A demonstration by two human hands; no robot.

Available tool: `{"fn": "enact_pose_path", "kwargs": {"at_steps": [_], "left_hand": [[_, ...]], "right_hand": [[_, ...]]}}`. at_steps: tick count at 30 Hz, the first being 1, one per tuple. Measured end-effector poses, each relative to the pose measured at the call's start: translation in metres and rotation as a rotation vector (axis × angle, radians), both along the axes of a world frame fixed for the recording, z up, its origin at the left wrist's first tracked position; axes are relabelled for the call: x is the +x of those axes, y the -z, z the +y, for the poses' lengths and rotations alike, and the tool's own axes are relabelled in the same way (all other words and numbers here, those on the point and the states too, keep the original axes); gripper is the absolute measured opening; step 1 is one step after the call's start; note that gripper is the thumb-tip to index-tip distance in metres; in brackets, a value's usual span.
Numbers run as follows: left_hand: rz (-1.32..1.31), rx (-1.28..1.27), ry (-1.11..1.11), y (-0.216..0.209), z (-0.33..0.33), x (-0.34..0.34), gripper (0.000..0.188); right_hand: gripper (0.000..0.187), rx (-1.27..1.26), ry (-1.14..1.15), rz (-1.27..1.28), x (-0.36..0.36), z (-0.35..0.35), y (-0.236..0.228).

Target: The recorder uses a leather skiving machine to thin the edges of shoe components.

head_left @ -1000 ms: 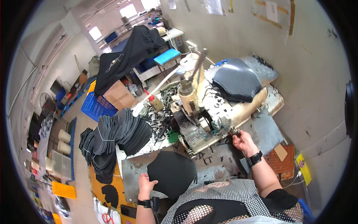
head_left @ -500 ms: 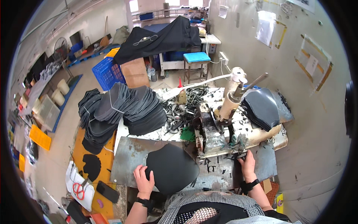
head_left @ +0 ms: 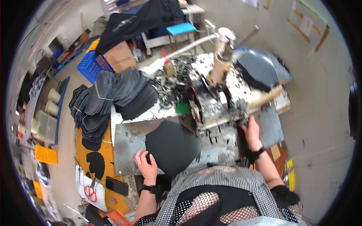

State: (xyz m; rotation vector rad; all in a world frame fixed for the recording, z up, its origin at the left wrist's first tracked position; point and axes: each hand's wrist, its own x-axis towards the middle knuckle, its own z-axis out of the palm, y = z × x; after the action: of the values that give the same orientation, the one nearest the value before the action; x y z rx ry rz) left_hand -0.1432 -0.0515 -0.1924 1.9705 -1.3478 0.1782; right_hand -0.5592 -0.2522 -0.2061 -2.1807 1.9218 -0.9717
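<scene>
A flat black rounded sheet (head_left: 172, 147) lies on the worn metal work surface (head_left: 130, 132) in front of me. My left hand (head_left: 147, 165) is at the sheet's left edge, its fingers bent and apart, with the thumb touching the rim. At the front right end of the machine (head_left: 213, 109), my right hand (head_left: 252, 133) reaches up to a small part. Its fingers are closed there, and what they grip is hidden by the machine. On the machine's right side rests a stack of similar black sheets (head_left: 258, 69).
Tied bundles of black sheets (head_left: 113, 90) stand at the left. Black scraps (head_left: 162, 92) heap behind the machine, near a small bottle with a red tip (head_left: 168, 67). Red-handled scissors (head_left: 90, 193) and a phone (head_left: 117, 186) lie on the orange board at left.
The whole view has shifted as my head tilted down, so the scene sits higher in the picture. Both hands keep about the same places at the sheet and the machine.
</scene>
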Motion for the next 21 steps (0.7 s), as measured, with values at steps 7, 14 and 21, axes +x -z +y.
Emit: {"fn": "enact_pose_path", "kwargs": {"at_steps": [7,14,21], "left_hand": [[-0.026,0.053,0.057,-0.002,-0.006,-0.001,0.019],[-0.023,0.092,0.059,0.000,0.001,-0.002,0.021],[-0.078,0.094,0.051,0.003,0.003,0.000,0.022]], "right_hand": [[0.027,0.643,0.293,-1.079,-0.022,-0.026,0.004],[0.020,-0.075,0.191,-0.366,0.001,-0.009,-0.013],[0.027,-0.084,-0.018,-0.064,0.005,0.001,-0.013]]}}
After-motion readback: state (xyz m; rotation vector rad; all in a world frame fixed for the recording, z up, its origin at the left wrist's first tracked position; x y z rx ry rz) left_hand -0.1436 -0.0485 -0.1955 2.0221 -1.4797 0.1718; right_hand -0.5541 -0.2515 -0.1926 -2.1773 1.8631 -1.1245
